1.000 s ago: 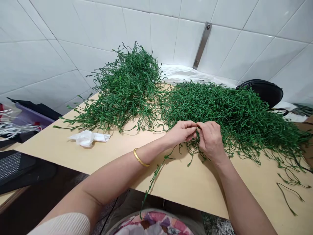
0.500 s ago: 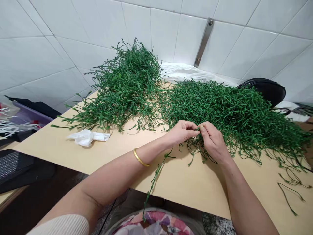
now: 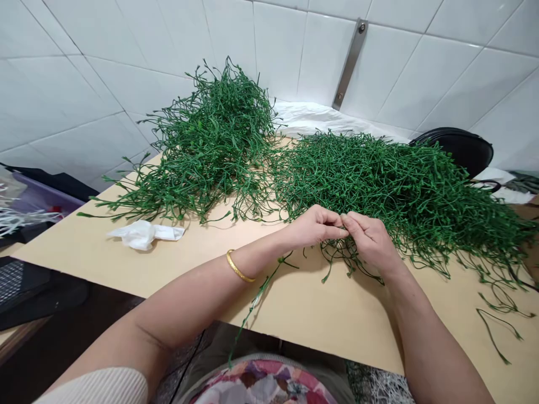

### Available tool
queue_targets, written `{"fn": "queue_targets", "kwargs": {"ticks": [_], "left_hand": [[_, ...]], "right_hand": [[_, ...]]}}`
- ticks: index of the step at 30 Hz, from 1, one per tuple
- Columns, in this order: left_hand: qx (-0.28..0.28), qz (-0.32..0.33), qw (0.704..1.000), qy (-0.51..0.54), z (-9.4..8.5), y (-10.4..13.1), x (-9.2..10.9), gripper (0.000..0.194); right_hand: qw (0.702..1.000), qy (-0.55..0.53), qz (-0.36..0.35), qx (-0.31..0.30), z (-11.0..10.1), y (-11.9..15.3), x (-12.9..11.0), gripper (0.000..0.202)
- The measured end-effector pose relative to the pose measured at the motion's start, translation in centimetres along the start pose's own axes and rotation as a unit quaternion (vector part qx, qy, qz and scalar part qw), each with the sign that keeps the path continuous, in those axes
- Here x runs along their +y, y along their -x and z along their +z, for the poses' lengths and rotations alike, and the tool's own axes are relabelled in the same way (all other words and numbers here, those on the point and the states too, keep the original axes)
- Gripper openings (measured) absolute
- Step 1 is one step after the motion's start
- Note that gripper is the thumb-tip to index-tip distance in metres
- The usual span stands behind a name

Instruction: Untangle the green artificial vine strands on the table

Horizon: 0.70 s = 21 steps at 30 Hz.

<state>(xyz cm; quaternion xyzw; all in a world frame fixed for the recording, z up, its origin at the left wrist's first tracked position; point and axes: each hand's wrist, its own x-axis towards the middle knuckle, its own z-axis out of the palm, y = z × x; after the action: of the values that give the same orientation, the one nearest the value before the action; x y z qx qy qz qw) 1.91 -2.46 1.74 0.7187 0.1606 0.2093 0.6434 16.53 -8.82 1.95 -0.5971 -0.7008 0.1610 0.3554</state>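
Note:
Both my hands meet at the near edge of a wide pile of green artificial stems (image 3: 362,174). My left hand (image 3: 316,227), below a gold bangle (image 3: 238,268), has thumb and index finger pinched together. My right hand (image 3: 370,238) is pinched too, its fingertips touching those of the left. Whatever lies between the fingertips is too small to make out. A green strand (image 3: 256,300) hangs over the table's front edge beside my left forearm. Another heap of green stems (image 3: 214,140) stands at the back left.
A crumpled white tissue (image 3: 143,234) lies on the left of the tan tabletop (image 3: 177,269). Behind the pile are a black round case (image 3: 463,148) and white cloth (image 3: 307,116). A purple bin (image 3: 42,193) stands beyond the left edge. Loose stems lie at the right.
My right hand has shifted slightly to the right, and the fingertips have closed over the bit of green that showed between them. The view has tilted a little.

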Motion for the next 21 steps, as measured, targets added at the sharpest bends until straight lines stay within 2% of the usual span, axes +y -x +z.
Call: {"fn": "queue_targets", "kwargs": {"ticks": [2, 3, 6, 9, 12, 14, 18, 21], "left_hand": [[-0.030, 0.005, 0.999, 0.021, 0.2, 0.1, 0.2, 0.018], [-0.026, 0.005, 0.999, 0.033, 0.2, 0.1, 0.2, 0.017], [0.061, -0.015, 0.995, 0.074, 0.0, 0.0, -0.3, 0.023], [0.140, -0.047, 0.984, 0.095, -0.4, -0.3, -0.8, 0.032], [0.166, -0.061, 0.980, 0.086, -0.4, -0.4, -1.0, 0.036], [0.166, -0.059, 0.981, 0.079, -0.2, -0.4, -1.0, 0.035], [0.162, -0.046, 0.978, 0.122, 0.0, -0.4, -1.1, 0.027], [0.158, -0.024, 0.978, 0.136, 0.0, -0.5, -1.3, 0.024]], "right_hand": [[0.993, -0.116, 0.036, 0.016, -0.2, -0.1, 0.4, 0.042], [0.983, -0.169, 0.051, 0.040, -0.2, -0.3, 0.6, 0.042], [0.956, -0.233, 0.068, 0.165, -0.4, -0.6, 1.3, 0.041], [0.943, -0.130, 0.052, 0.302, -0.7, -0.5, 1.2, 0.034], [0.925, 0.003, 0.027, 0.380, -0.6, 0.1, 0.3, 0.026], [0.929, 0.041, 0.011, 0.366, -0.1, 0.4, -0.4, 0.028], [0.972, 0.077, -0.013, 0.222, 1.9, 0.5, -0.9, 0.035], [0.984, 0.099, -0.004, 0.147, 2.8, 0.3, -0.8, 0.035]]}}
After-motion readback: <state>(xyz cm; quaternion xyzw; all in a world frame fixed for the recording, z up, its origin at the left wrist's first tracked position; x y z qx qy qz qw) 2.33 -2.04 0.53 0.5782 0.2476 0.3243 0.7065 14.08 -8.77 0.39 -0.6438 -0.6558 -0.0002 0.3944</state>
